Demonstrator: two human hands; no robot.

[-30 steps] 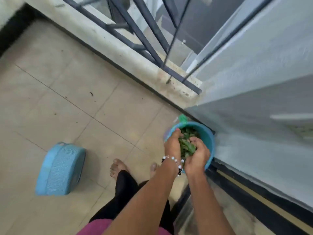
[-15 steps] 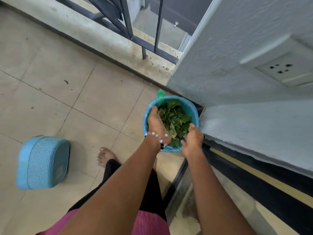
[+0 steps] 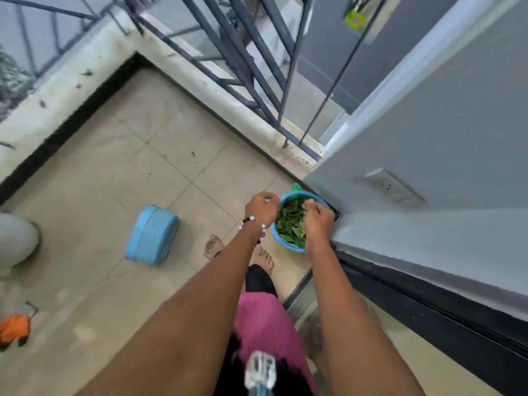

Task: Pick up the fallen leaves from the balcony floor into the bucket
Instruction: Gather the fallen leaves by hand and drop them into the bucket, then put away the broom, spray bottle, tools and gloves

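Both hands are at the bucket and I'm reading the fingers first: the left hand hangs curled just beside the left rim, knuckles up, and I cannot tell whether it holds anything. The right hand hovers over the right side of the opening, fingers bent down toward the leaves, and again I can't make out a leaf pinched between them.

Those leaves sit heaped in the bucket: green, thin, flat and floppy. I judge them featherlight and easily torn, so they should handle best scooped as a loose bunch with cupped fingers, not nipped one at a time; a draught could lift them.

Outward now: the bucket is smooth blue plastic, round, light even when full by my guess, best taken at the rim. It stands at the floor's right edge, tight against the grey wall.

On the matt beige floor tiles I see only small dark specks near the railing kerb. A woven-textured blue basket lies tipped over, well apart from the bucket.
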